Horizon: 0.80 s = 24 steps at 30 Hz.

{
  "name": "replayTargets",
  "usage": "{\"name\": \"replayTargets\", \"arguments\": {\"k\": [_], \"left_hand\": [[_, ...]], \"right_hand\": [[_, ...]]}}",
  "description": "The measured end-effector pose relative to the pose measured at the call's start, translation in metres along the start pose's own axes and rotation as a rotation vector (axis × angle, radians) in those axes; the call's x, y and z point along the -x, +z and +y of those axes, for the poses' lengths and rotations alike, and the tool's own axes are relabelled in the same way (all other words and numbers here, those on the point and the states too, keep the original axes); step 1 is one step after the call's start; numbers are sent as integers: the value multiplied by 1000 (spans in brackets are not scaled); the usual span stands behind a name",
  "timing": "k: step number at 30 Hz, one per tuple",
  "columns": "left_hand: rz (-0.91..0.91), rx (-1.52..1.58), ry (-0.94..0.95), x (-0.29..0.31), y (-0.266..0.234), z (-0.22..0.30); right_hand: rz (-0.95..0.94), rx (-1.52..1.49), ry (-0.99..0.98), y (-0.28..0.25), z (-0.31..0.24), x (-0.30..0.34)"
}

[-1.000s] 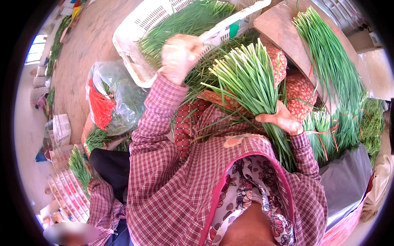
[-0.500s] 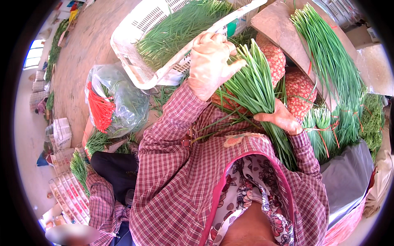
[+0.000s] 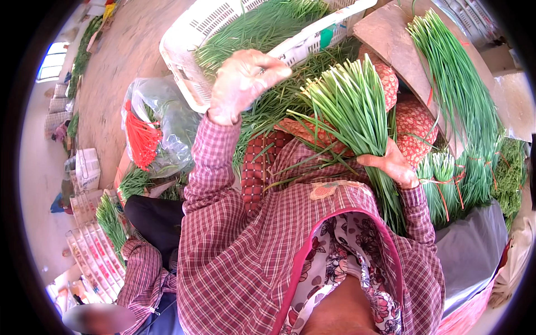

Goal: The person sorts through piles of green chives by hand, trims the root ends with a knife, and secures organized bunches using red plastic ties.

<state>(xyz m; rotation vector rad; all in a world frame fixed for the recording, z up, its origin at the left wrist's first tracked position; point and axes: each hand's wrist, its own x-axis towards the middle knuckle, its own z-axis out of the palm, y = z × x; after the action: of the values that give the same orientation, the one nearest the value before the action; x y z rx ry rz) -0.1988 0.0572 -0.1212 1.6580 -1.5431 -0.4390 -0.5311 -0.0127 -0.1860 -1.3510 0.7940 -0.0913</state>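
the right hand (image 3: pixel 393 166) hugs the green bunch (image 3: pixel 356 106), likely for tidying. the left hand (image 3: pixel 245 81) is pinched; can't tell if it's empty. next needs a steady hold.

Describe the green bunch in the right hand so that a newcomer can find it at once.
Find the white basket at the top of the picture. Below and to its right, the right hand grips a fanned green bunch, pale ends uppermost. Unlike the red-banded bunches farther right, this one shows no band.
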Motion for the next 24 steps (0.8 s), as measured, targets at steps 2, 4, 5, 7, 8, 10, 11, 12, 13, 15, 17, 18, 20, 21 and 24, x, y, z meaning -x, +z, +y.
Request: {"name": "replayTargets", "arguments": {"k": [2,4,5,7,8,10,11,12,13,15,17,18,20,21,24], "left_hand": [[28,162,31,11,15,-9],[80,-204,213,9,20,-2],[86,-204,205,8,26,4],[97,-200,192,4,40,10],[62,-159,187,4,42,7],[-11,-75,175,4,49,-6],[15,-70,154,3,51,-8],[54,-58,146,2,51,-11],[93,-47,137,2,47,-15],[174,-44,121,0,35,-26],[260,-79,10,5,17,-33],[299,-98,-88,8,10,-36],[141,18,-164,17,7,-35],[58,-32,-159,19,10,-21],[64,-432,298,30,36,-5]], "right_hand": [[-13,15,22,-1,0,-1],[-25,15,14,0,1,-2],[-27,14,7,1,0,-2],[-27,20,-4,2,-1,-2],[-31,27,-9,3,-2,-2],[-35,27,-27,3,-2,-3],[-31,20,-37,3,0,-2],[-27,13,-48,3,2,-2],[-33,-4,-37,2,2,-2],[-41,-34,-14,-1,4,-1],[-21,-36,0,-1,3,0],[-7,-37,7,-1,2,0],[-10,-62,-2,-2,4,-1],[-8,-77,-3,-3,5,-1],[9,-76,-21,-2,3,-1]]}}
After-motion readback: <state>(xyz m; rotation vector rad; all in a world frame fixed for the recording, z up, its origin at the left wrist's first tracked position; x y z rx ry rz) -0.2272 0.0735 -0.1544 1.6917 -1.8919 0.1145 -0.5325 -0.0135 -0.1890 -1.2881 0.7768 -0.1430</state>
